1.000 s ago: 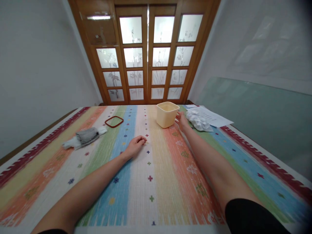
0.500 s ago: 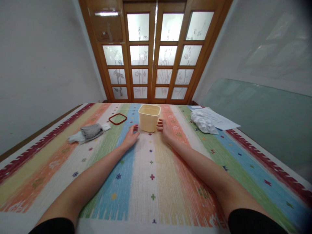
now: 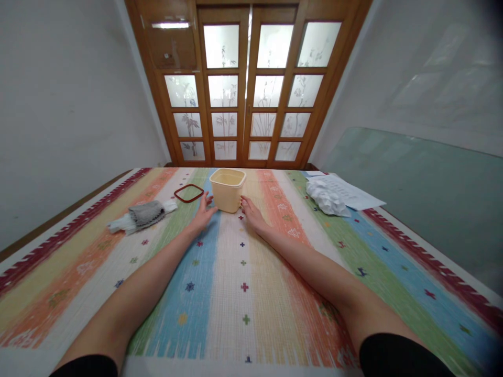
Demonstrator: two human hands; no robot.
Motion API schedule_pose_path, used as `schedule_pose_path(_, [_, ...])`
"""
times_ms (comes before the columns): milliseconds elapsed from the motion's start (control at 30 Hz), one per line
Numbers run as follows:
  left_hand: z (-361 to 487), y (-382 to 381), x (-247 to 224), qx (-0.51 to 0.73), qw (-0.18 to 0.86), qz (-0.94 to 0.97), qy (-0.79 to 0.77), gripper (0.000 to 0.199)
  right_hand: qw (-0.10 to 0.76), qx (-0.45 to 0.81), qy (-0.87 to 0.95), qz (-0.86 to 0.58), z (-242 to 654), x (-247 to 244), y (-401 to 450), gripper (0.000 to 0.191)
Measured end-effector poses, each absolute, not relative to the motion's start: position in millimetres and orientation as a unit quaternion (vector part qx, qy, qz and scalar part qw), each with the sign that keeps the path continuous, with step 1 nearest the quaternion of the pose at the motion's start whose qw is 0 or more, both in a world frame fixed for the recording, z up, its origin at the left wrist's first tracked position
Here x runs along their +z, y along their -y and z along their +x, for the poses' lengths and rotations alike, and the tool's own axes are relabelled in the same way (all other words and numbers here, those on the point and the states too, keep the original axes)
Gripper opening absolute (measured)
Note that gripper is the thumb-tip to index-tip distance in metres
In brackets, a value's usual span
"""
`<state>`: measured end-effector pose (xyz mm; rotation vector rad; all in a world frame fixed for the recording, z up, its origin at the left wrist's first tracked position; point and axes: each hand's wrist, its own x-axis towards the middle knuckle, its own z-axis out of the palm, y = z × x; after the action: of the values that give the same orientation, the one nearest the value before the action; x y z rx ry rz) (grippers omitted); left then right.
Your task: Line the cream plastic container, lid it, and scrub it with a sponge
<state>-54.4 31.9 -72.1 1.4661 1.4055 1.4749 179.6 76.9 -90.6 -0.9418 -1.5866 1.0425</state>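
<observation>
Cream container (image 3: 228,198) stands upright near the far edge of the striped desk (image 3: 228,324), about midway between its far corners, and I have a hand at each side of it. My right hand (image 3: 253,215) reaches its right side, fingers extended and at or just beside the wall; I can't tell whether they touch. My left hand (image 3: 203,212) sits near its left side, fingers spread wide, with none of them closed on anything. So both hands are at the container, but I see no grip and no lift: its base is on the desk.

Its top is open and uncovered. I can see the upper inner walls and nothing above the rim, but the floor is hidden from me, so I can't vouch for its contents.

Left of it, a red-rimmed square (image 3: 189,193) lies flat, separate from the container. Nearer the desk's left edge is a grey cloth (image 3: 145,213) wrapped around something white. Toward the far right corner, a crumpled white bundle (image 3: 327,197) lies by a printed sheet (image 3: 349,192).
</observation>
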Motion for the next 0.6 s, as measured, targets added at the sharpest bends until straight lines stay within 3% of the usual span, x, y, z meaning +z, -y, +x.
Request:
schedule_pose_path(100, [-55.4,-35.7,-79.6,0.540,0.355,0.566,-0.512,0.081,0.501,0.388,0.659,-0.405,180.6,-87.3,-71.0,0.053])
schedule_pose_path(167, [-58.0,-37.7,-82.7,0.533,0.330,0.578,-0.522,0.072,0.506,0.385,0.657,-0.406,181.9,-86.5,-67.9,0.053])
schedule_pose_path(333, [-87.5,-47.6,-75.8,0.475,0.178,0.625,-0.594,0.036,0.520,0.361,0.639,-0.437,185.0,-88.1,-65.8,0.043])
schedule_pose_path(500, [-127.2,-59.3,-63.3,0.333,-0.028,0.597,-0.730,0.045,0.524,0.332,0.653,-0.435,187.6,-87.7,-62.2,0.037])
schedule_pose_path(600, [-138.4,-63.3,-60.8,0.233,-0.057,0.607,-0.758,0.039,0.521,0.320,0.670,-0.421,189.6,-87.0,-59.7,0.037])
